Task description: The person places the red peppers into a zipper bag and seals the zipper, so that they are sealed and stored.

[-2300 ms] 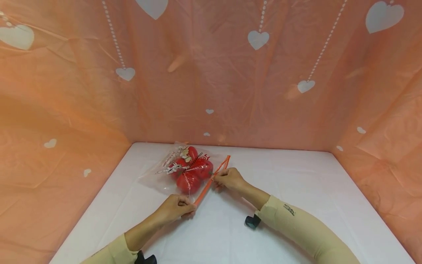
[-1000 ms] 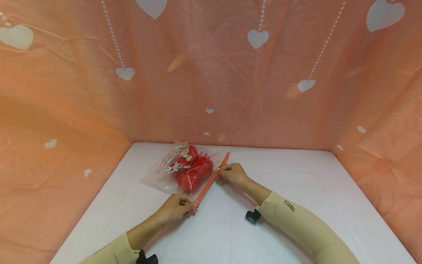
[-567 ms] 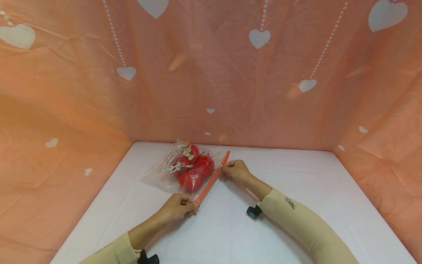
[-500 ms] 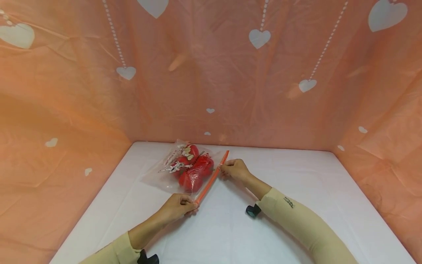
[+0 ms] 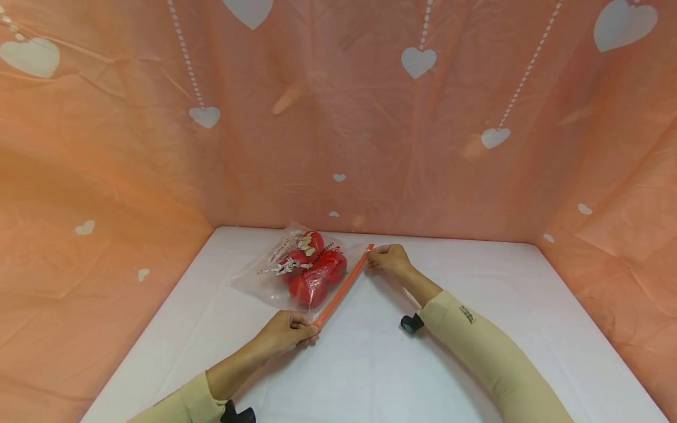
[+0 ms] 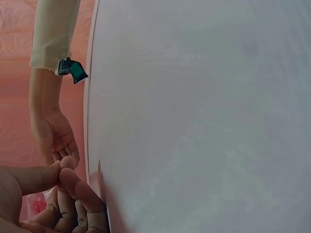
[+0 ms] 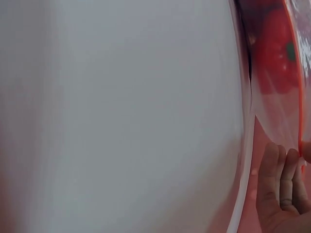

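A clear plastic zip bag (image 5: 256,283) with printed cartoon figures lies at the far left of the table. Inside are several red bell peppers (image 5: 309,289); one shows a green stem in the right wrist view. An orange zip strip (image 5: 341,292) edges the bag's mouth, running straight with both sides together. My left hand (image 5: 282,332) pinches the strip's near end between thumb and fingers. At its far end, my right hand (image 5: 390,260) pinches the strip between thumb and forefinger, at a small pale piece that looks like a slider. The other right fingers are loosely bent.
A white cloth covers the table (image 5: 423,376). Orange sheets (image 5: 338,135) with white hearts stand at the back and both sides, close behind the bag. Dark wrist cameras (image 5: 411,323) sit under both sleeves.
My right hand has moved away along the orange strip, from near its middle to its far end. The strip's far part, spread apart before, now lies together. My left hand has barely moved.
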The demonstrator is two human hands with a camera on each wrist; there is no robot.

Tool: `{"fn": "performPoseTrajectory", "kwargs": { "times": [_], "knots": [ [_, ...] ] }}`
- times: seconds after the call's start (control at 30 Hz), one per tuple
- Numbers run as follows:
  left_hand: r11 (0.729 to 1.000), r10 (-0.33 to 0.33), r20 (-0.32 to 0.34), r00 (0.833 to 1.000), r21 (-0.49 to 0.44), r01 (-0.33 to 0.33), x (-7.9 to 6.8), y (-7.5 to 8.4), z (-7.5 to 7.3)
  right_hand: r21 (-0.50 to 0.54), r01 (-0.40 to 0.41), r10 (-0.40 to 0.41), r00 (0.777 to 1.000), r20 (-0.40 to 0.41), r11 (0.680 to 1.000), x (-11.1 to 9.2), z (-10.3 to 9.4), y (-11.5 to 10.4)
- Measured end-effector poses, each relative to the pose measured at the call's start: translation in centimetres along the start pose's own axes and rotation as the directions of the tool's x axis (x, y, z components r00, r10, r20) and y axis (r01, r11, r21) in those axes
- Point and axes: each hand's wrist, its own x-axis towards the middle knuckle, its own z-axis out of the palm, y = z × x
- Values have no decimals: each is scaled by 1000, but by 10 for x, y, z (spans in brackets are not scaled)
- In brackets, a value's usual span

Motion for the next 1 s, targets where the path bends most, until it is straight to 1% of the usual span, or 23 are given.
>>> {"fn": "performPoseTrajectory", "kwargs": {
  "times": [0.13,0.27,0.4,0.53,0.63,0.77,0.87,1.0],
  "knots": [
    [1000,-19,-15,1000,17,19,1,0,1,-22,12,-13,1000,-18,1000,3,-4,-1],
    [999,-42,-23,999,14,42,2,0,1,-35,16,-17,999,-29,999,6,-7,1],
    [1000,-29,-15,999,-1,29,3,0,1,-25,13,-14,999,-32,1000,8,-10,1],
    [999,-35,-11,999,-6,35,3,0,2,-17,20,-20,999,-30,1000,8,-10,0],
    [998,-59,-18,998,-1,59,4,1,2,-14,33,-34,999,-34,999,6,-10,0],
    [997,-78,-28,997,19,79,4,1,1,-19,50,-51,997,-64,999,4,-8,-1],
    [997,-75,-20,997,24,75,5,1,0,-20,53,-55,995,-86,998,3,-9,-1],
    [998,-47,22,999,43,46,5,1,-5,-44,50,-54,994,-94,998,2,-11,0]
  ]
}}
